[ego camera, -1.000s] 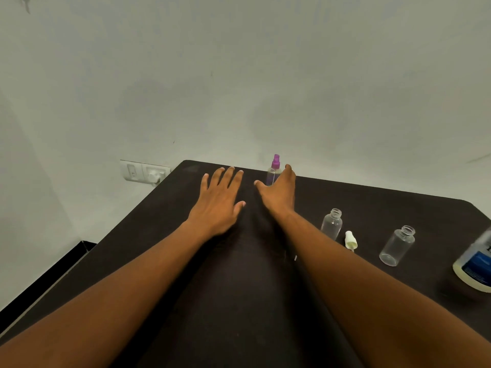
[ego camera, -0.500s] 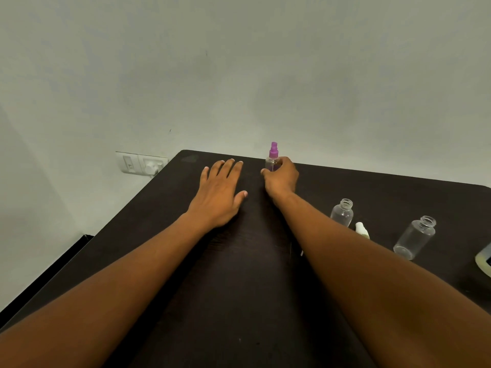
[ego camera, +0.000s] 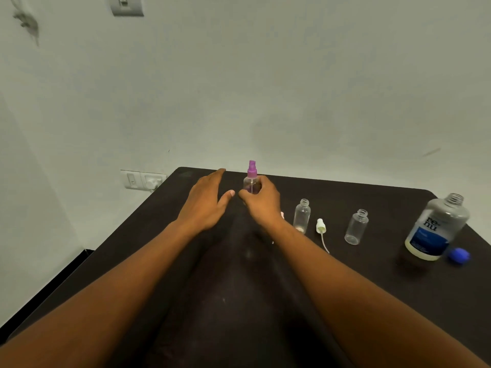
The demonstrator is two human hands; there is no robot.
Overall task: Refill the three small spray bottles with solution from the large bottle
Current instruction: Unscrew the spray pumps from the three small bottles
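A small clear spray bottle with a purple pump top [ego camera: 251,179] stands near the far edge of the dark table [ego camera: 239,301]. My right hand [ego camera: 261,201] grips its body with curled fingers and thumb. My left hand [ego camera: 206,201] hovers just left of it, fingers straight, holding nothing. Two uncapped small clear bottles [ego camera: 302,215] [ego camera: 356,227] stand to the right. A white spray pump with its tube [ego camera: 321,229] lies between them. The large bottle [ego camera: 435,229] with a blue and white label stands open at the far right, its blue cap [ego camera: 459,256] beside it.
A pale wall rises right behind the table. A wall socket plate [ego camera: 143,179] sits by the table's back left corner. Something small and pinkish [ego camera: 282,215] shows behind my right wrist, mostly hidden.
My right hand has closed round the purple-topped bottle. My left hand has lifted off the table and shifted toward the bottle. The view has swung right, bringing the large bottle in.
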